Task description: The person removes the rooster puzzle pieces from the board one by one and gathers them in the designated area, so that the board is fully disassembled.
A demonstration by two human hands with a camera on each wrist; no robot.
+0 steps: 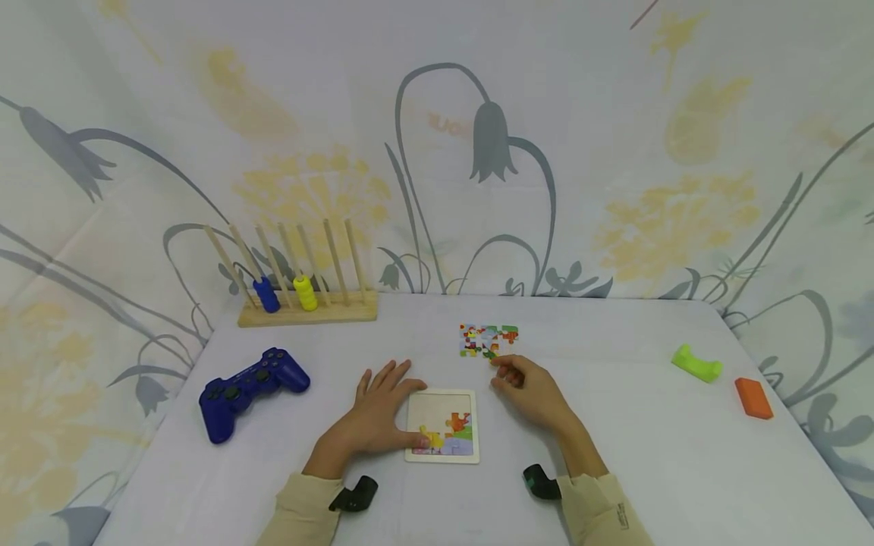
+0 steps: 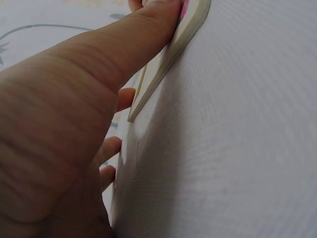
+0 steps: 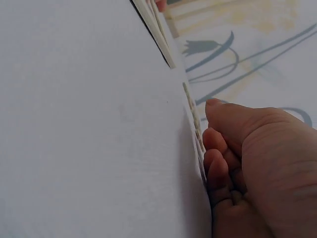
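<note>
A square wooden puzzle tray (image 1: 442, 460) lies on the table, its lower part and right side filled with joined colourful pieces. My left hand (image 1: 372, 421) is spread along its left side, with the thumb resting on the lower-left pieces and the index finger at the top-left corner. In the left wrist view the thumb (image 2: 143, 29) lies over the tray's edge. Beyond the tray is a group of loose puzzle pieces (image 1: 488, 334). My right hand (image 1: 532, 390) is beside them, fingers loosely bent, index fingertip right at a green piece (image 1: 489, 353). No held piece shows in the right wrist view.
At the back left stands a wooden peg rack (image 1: 328, 312) with blue beads (image 1: 266, 295) and yellow beads (image 1: 305, 293). A blue game controller (image 1: 253, 388) lies at left. A lime-green arched block (image 1: 696, 363) and an orange block (image 1: 754, 398) lie at far right.
</note>
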